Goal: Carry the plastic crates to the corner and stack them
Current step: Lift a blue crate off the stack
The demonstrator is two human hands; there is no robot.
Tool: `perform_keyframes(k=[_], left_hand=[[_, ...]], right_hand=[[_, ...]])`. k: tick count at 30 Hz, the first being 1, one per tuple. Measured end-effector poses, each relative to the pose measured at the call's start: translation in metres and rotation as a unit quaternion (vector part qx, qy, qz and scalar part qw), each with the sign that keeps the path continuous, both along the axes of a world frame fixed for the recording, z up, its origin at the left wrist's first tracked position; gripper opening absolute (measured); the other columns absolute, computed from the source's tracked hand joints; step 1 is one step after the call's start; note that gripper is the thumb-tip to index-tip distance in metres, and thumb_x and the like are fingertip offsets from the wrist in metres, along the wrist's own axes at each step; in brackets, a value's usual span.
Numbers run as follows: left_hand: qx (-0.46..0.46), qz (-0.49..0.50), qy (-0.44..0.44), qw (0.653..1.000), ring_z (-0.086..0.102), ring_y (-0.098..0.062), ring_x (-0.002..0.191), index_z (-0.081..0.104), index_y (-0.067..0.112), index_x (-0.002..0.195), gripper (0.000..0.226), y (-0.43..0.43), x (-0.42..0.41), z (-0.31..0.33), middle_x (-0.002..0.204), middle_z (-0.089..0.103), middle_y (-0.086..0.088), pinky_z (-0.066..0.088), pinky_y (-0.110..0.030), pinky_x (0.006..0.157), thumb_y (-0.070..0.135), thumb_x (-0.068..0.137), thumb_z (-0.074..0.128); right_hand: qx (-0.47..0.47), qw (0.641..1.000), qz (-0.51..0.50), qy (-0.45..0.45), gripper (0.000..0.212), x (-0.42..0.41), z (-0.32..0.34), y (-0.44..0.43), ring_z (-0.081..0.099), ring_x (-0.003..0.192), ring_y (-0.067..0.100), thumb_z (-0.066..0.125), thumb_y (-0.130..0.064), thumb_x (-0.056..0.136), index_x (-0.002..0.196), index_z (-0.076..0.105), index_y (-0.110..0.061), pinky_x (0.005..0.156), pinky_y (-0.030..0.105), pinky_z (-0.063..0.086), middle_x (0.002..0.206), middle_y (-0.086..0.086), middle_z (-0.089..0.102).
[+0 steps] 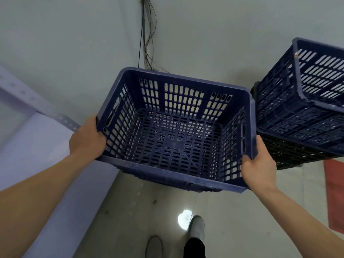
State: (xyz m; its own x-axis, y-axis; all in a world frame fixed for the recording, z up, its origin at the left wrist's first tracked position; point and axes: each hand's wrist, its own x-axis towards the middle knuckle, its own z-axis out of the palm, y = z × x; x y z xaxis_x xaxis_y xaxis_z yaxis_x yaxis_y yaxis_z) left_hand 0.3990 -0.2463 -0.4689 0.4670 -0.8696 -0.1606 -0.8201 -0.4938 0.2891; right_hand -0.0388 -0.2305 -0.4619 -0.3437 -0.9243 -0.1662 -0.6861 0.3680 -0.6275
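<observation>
Blue plastic crate [173,142], carried: 1. Empty, slotted walls and floor, mouth up towards the camera. Held in the air above the floor [130,211], just short of the room corner and just left of the crate stack [290,116]. Long axis runs left to right between the hands, far long side facing the corner.

Hands: 2. Left hand [86,138] grips the left short end and right hand [258,164] the right short end. Each thumb hooks over the rim; the fingers on the outer wall are hidden.

Stacked crates: blue on top, tilted, with a black crate [297,155] beneath. The exact count cannot be told.

Cables [147,34]: one bundle, hanging down the corner.

Perforated metal shelf frame [28,97]: 1, at left.

Grey shoes: 2, the right shoe [196,228] ahead of the left shoe [153,246].

Red patch [335,192]: 1, on the floor at right.
</observation>
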Motion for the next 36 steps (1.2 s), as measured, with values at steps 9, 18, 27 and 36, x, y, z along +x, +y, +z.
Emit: perform_keyframes(k=[9,18,27,36], left_hand=[[0.016,0.004,0.002,1.0,0.062,-0.041,0.093,0.042,0.016,0.13,0.034,-0.009,-0.005,0.006,0.113,0.065,-0.02,0.046,-0.043,0.07,0.013,0.096,0.045],[0.018,0.011,0.013,1.0,0.057,-0.036,0.085,0.041,0.016,0.129,0.037,-0.012,-0.003,0.007,0.11,0.064,-0.02,0.048,-0.044,0.069,0.012,0.093,0.05],[0.009,0.138,0.028,0.99,0.06,-0.04,0.088,0.054,0.011,0.119,0.027,-0.003,-0.013,0.002,0.108,0.065,-0.019,0.049,-0.044,0.073,0.019,0.093,0.052],[0.031,0.13,0.021,0.991,0.061,-0.047,0.099,0.05,0.006,0.117,0.025,-0.01,-0.007,-0.002,0.114,0.063,-0.025,0.047,-0.047,0.076,0.02,0.096,0.053]], right_hand=[[0.048,0.998,-0.03,0.025,0.066,0.001,0.001,-0.013,0.064,0.112,0.044,0.054,-0.01,0.094,0.157,0.036,-0.021,0.097,0.05,0.053,0.131,0.018,0.068],[0.052,0.998,-0.041,-0.005,0.052,0.007,0.003,-0.01,0.064,0.108,0.041,0.053,-0.006,0.095,0.145,0.048,-0.019,0.091,0.045,0.051,0.123,0.013,0.069],[0.062,0.997,-0.035,0.013,0.043,0.01,0.007,-0.015,0.062,0.102,0.043,0.054,-0.005,0.097,0.139,0.049,-0.012,0.087,0.045,0.049,0.119,0.018,0.068],[0.055,0.997,-0.055,-0.015,0.043,0.016,0.0,-0.006,0.063,0.106,0.042,0.052,-0.007,0.098,0.141,0.048,-0.013,0.083,0.041,0.046,0.122,0.017,0.068]])
